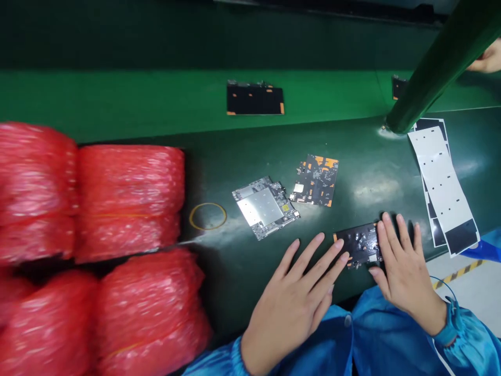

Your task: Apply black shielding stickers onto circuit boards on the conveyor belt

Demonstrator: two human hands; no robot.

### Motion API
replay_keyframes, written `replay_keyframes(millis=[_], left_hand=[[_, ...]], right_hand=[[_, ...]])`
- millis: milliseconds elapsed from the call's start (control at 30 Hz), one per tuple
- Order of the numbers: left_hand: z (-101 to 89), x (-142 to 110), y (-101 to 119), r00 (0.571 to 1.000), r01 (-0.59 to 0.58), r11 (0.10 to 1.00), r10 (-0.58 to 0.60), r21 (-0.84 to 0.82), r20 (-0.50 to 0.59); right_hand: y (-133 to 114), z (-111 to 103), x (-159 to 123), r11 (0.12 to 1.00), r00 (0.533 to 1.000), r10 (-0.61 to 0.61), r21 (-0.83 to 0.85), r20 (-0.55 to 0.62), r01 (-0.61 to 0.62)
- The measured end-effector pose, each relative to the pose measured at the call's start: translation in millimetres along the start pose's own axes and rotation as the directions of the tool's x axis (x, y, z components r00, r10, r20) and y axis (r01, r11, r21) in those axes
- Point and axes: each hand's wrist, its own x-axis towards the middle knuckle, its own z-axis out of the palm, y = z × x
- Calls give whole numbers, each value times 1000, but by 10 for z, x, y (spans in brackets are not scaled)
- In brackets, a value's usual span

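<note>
A dark circuit board (358,244) lies near the front edge of the dark green table (235,271). My left hand (297,297) lies flat with fingers stretched out, its fingertips touching the board's left end. My right hand (403,261) also lies flat and open, with its fingers over the board's right end. Two more boards rest further back: one with a silver shield (265,207) and one dark with orange patches (315,180). Blue sleeves cover both my arms.
Red bubble-wrap bundles (97,235) fill the left side. A yellow rubber band (207,216) lies beside them. White-and-black sticker sheets (444,185) lie at right. A green post (438,68) rises from the table. Another board (255,99) sits on the green conveyor; another person's hand (487,60) shows at top right.
</note>
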Motion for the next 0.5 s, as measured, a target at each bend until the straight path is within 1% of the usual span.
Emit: replay_keyframes(millis=[67, 133, 200, 267, 333, 400, 467, 500], left_hand=[[-1, 5, 13, 1000, -4, 1000, 5, 7, -16], [2, 46, 34, 998, 2, 1000, -1, 15, -62], [5, 150, 69, 993, 50, 999, -48, 20, -109], [3, 320, 126, 988, 125, 991, -121, 37, -101], [-8, 523, 200, 983, 185, 980, -185, 67, -15], [-27, 711, 259, 968, 218, 972, -226, 85, 106], [-56, 848, 256, 943, 253, 966, -257, 47, 209], [-82, 895, 219, 933, 278, 961, -270, 1, 238]], right_hand=[[21, 47, -23, 999, 998, 32, 42, -48, -30], [46, 83, -18, 992, 993, 51, 123, -108, -37], [79, 105, 30, 973, 977, 82, 227, -196, -36], [121, 122, 123, 944, 946, 136, 328, -293, -34], [171, 146, 241, 909, 910, 188, 416, -371, -18], [222, 189, 354, 873, 877, 223, 488, -427, 16], [268, 255, 431, 836, 851, 259, 548, -458, 40], [290, 293, 453, 818, 840, 281, 574, -464, 44]])
